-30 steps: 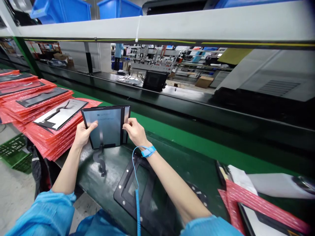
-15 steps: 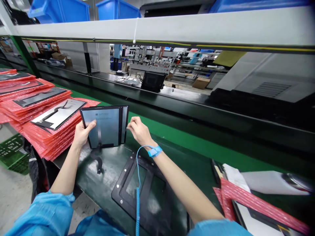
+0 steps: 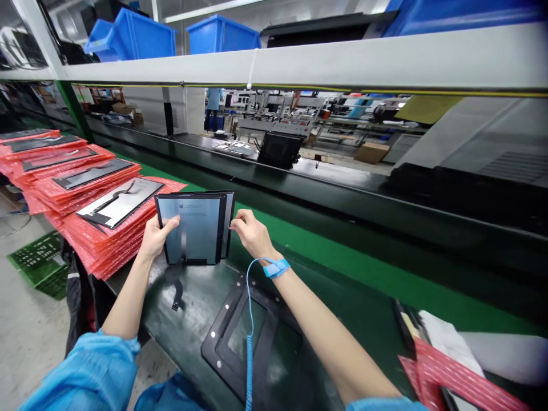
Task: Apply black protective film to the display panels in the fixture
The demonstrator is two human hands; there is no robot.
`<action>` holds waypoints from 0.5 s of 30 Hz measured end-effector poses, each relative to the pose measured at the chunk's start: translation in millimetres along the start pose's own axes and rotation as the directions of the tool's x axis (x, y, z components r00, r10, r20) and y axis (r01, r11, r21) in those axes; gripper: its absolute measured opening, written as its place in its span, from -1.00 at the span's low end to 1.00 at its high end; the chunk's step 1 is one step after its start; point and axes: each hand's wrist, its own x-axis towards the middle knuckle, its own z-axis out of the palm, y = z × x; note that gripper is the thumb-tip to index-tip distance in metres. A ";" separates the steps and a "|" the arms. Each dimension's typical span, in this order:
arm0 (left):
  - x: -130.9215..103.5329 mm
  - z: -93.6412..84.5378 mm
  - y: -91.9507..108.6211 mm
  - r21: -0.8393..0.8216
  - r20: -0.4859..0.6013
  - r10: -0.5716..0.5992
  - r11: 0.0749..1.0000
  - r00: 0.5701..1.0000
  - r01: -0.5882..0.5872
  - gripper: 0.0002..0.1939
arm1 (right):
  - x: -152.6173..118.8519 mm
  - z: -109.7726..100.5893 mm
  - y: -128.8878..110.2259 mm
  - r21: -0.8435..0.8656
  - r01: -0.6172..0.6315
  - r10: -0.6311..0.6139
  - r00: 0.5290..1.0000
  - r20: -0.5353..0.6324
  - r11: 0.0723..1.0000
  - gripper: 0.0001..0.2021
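My left hand (image 3: 156, 237) grips the left edge of a flat grey display panel (image 3: 201, 228), its thumb on the face. The panel stands nearly upright just above the bench. Behind it a second panel (image 3: 229, 220) juts out to the right. From the bottom of the panels a dark ribbon cable (image 3: 177, 294) hangs down over the bench. My right hand (image 3: 253, 233) is closed in a pinch at the right edge of the rear panel; what lies between its fingertips is too small to make out. A blue wrist strap (image 3: 276, 268) with a coiled cord circles my right wrist.
A black frame (image 3: 218, 337) with round metal studs lies on the bench in front of me. Stacks of red bubble bags (image 3: 124, 242) with panels on top stand left. More red bubble wrap (image 3: 454, 365) lies right. Blue bins (image 3: 222, 35) sit on the overhead shelf.
The whole view has shifted, so everything appears slightly farther right and lower. Both hands keep their places at the panels, and the rear panel still sticks out to the right.
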 end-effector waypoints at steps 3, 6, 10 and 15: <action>-2.0 1.6 1.0 0.003 -0.012 0.002 1.000 1.000 -0.002 -0.54 | 1.0 -1.4 -1.6 0.023 0.017 -0.018 0.999 0.034 1.000 -0.86; -4.0 3.5 1.7 0.004 -0.031 0.007 1.000 1.000 -0.007 -0.51 | -8.1 -8.8 -6.6 0.055 0.036 -0.040 0.997 0.072 0.998 -0.87; -6.9 5.5 3.3 0.015 -0.061 0.015 1.000 0.998 -0.014 -0.48 | -41.6 -46.0 -17.6 0.071 0.007 -0.014 0.995 0.102 0.997 -0.89; -12.5 9.2 14.2 0.021 -0.100 0.014 1.000 0.995 -0.012 -0.54 | -106.3 -152.0 -31.5 -0.016 -0.185 0.186 0.983 0.014 0.983 -0.95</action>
